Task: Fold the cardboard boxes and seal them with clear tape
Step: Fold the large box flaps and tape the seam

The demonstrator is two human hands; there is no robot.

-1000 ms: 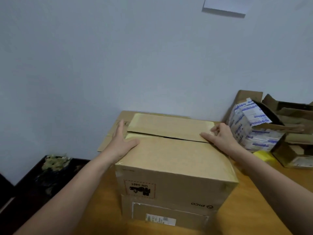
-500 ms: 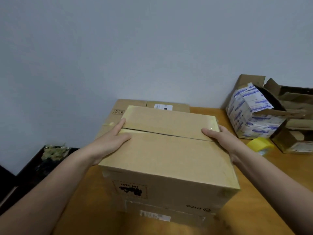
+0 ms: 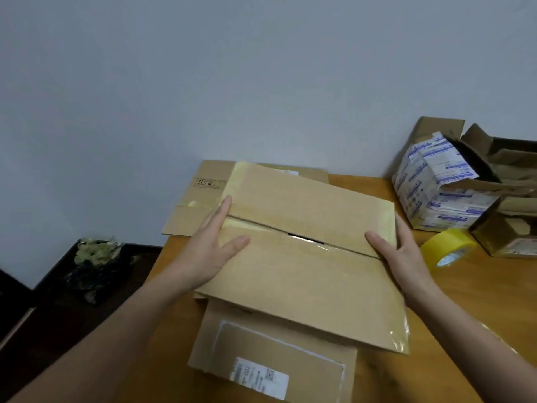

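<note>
Handling pictograms (image 3: 207, 183) on flat cardboard (image 3: 186, 222) beyond left hand (image 3: 209, 254). White label (image 3: 259, 379) on flat carton (image 3: 290, 353) nearer than hands: print illegible. White packs (image 3: 430, 193) beyond right hand (image 3: 405, 257): blue print unreadable.

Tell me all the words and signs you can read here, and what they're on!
No words can be read.
Rear flat cardboard: small signs, too small to tell.
White label on front flat cardboard: blurred.
Blue-printed box: blurred.
Tape roll: core print blurred.

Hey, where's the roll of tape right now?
In the head view the yellow tape roll lies on the wooden table at the right, just past the right hand and in front of the blue-printed box.
</note>
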